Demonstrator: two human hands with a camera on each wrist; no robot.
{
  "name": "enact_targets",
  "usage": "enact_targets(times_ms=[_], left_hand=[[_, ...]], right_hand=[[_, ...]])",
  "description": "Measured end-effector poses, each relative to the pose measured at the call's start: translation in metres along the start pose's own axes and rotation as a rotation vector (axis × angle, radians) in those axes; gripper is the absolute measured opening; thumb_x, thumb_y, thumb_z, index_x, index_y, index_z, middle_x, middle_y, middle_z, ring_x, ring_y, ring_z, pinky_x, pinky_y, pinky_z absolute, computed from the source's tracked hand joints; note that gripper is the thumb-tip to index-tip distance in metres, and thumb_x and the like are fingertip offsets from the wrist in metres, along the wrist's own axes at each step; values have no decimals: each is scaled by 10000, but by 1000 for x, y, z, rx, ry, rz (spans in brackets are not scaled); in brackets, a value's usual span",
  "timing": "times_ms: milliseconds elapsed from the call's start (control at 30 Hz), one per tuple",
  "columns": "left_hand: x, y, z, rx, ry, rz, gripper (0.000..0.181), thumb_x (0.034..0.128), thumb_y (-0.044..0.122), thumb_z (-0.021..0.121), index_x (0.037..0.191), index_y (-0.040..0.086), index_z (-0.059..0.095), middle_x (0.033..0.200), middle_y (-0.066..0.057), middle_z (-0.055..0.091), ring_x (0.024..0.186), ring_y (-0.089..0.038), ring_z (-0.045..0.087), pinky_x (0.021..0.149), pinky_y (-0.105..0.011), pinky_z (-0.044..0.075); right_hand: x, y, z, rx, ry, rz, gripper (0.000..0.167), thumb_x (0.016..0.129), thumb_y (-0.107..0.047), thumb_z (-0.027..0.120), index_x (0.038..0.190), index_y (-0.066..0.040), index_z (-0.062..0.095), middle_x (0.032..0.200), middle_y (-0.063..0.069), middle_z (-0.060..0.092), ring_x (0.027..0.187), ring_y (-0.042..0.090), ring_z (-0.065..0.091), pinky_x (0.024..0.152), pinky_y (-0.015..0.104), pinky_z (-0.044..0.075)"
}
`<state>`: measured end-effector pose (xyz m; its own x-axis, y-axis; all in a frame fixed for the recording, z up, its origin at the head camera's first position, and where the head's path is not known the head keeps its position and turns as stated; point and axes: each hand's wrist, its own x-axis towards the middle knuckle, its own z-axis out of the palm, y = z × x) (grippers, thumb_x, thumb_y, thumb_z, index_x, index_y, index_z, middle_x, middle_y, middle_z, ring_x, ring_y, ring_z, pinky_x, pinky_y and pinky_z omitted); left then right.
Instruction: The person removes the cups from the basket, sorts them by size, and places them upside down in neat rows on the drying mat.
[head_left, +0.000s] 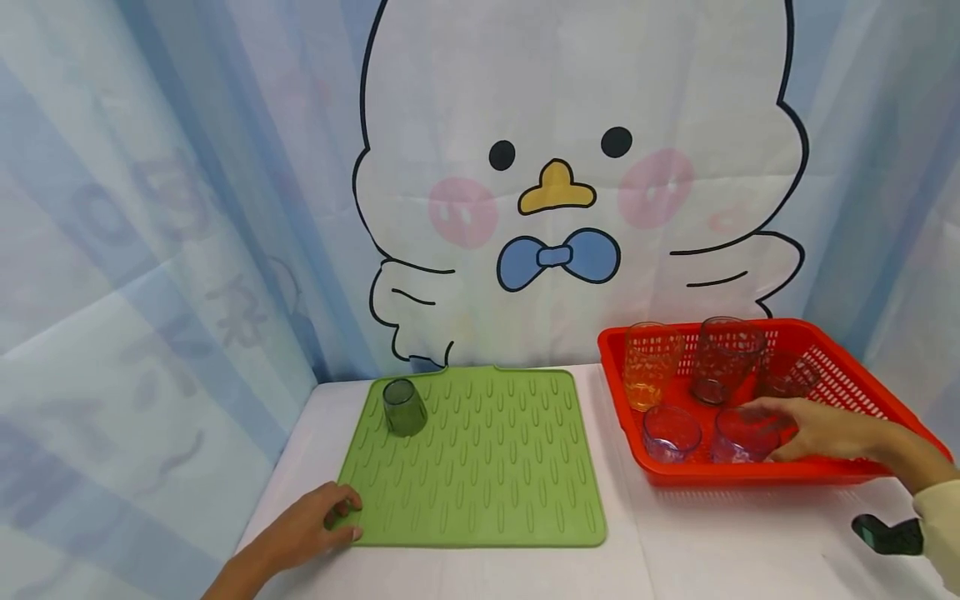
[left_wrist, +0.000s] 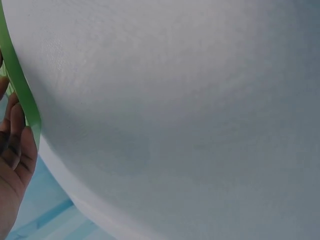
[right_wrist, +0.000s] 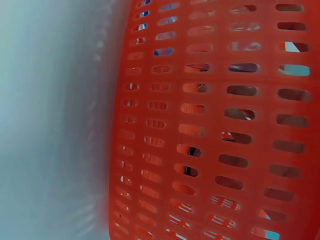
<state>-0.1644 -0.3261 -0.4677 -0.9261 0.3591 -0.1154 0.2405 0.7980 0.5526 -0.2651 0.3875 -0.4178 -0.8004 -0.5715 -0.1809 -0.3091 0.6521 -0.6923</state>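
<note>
In the head view my right hand (head_left: 821,429) reaches over the front of a red basket (head_left: 757,475). Its fingers and thumb grip the rim area of a short purple-tinted glass (head_left: 735,442). Left of this glass is a similar one (head_left: 671,437). Behind them are an amber glass (head_left: 648,371), a tall dark glass (head_left: 720,367) and a low dark glass (head_left: 783,379). My left hand (head_left: 318,521) rests at the front left corner of a green mat (head_left: 487,467), fingers loosely bent. Only basket wall (right_wrist: 210,110) shows in the right wrist view, hiding that hand.
A green-grey glass (head_left: 405,408) stands upside down at the mat's back left. White cloth (head_left: 540,575) covers the table. A dark green object (head_left: 888,535) lies near the right sleeve. A printed curtain (head_left: 562,308) hangs directly behind.
</note>
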Motion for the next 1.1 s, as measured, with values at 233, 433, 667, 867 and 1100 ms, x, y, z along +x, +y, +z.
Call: enact_targets(times_ms=[233,433,667,867,1100], left_hand=[[0,-5,2,-16,12,26,323,868,327,785,1064,110,648,935,4,562,813,-30,510,700,-267,480],[-1,-4,3,0,25,23,331,867,346,783,1067,113,658,930,12,559,801,-20,507,697,-270,485],[0,-4,4,36,48,46,326,865,356,783,1062,122,669,927,34,564,808,-12,509,710,-268,492],[-1,0,3,72,95,106,348,868,378,776,1081,123,671,966,60,587,852,-34,538,754,-283,511],[1,15,0,103,154,106,368,870,373,776,1121,127,666,1020,53,618,893,-98,592,779,-296,536]], right_hand=[[3,1,3,56,-7,-19,707,878,-118,747,1434,120,383,1302,351,542,1031,183,657,760,279,593],[2,-1,4,-7,56,3,695,863,-207,765,1431,37,447,1323,295,552,1072,180,630,751,262,577],[1,-6,7,-76,180,24,620,857,-247,775,1366,-9,513,1292,216,599,1061,102,608,733,245,571],[1,-19,8,-36,281,10,641,875,-222,763,1394,13,468,1314,258,587,1068,166,630,734,247,585],[-1,-43,11,-38,381,-33,623,854,-188,780,1389,-53,492,1287,228,612,994,-63,591,724,248,586]])
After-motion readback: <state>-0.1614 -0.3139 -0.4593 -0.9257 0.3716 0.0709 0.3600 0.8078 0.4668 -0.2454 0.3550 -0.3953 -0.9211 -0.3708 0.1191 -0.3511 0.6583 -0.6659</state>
